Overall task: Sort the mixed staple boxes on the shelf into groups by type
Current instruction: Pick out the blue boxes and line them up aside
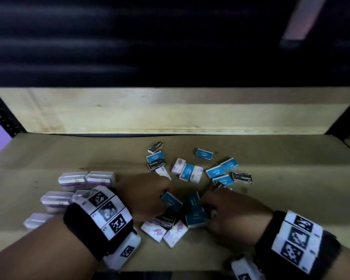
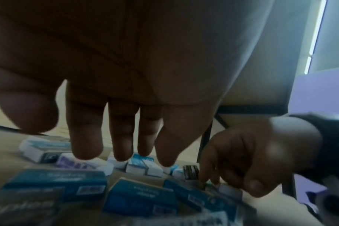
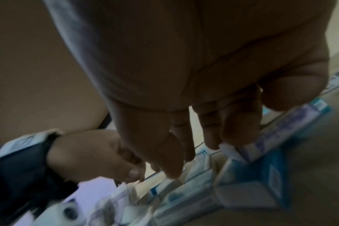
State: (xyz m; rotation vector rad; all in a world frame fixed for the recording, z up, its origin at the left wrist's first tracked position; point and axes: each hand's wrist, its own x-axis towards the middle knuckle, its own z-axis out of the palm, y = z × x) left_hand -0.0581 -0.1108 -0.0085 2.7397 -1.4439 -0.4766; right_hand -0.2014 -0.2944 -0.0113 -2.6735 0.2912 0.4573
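Head view, shelf (image 1: 69, 154): a brown shelf with many small staple boxes on it.
Head view, loose boxes (image 1: 190, 171): blue, black and white-purple boxes lie mixed up in the middle, past both hands.
Head view, clear cases (image 1: 87, 178): clear cases with purple inside sit together on the left side of the shelf, by the left wrist.
Head view, left hand (image 1: 146, 196): it is over the near pile, palm down, and a blue box (image 1: 171, 201) is at its fingers. From here I cannot tell if it holds the box.
Head view, right hand (image 1: 229, 213): it is palm down on the right of the same pile, next to more blue boxes (image 1: 196, 218). Its fingers are hidden here.
Head view, white-purple boxes (image 1: 164, 232): two lie side by side at the near edge of the pile, between the two wrists.
Left wrist view, left hand (image 2: 126, 94): the fingers (image 2: 124, 137) hang down straight and spread apart, with nothing in them, above blue boxes (image 2: 141, 197).
Left wrist view, right hand (image 2: 248, 159): its fingertips point down and touch the boxes on the right.
Right wrist view, right hand (image 3: 194, 85): the fingers (image 3: 240, 122) point down, loose and a little bent. The tips touch the top edge of a white-purple box (image 3: 261, 143) that leans on a blue box (image 3: 261, 180). They are not wrapped round it.
Right wrist view, left hand (image 3: 99, 154): it is low on the left, close by, with its fingers bent. The picture is blurry.
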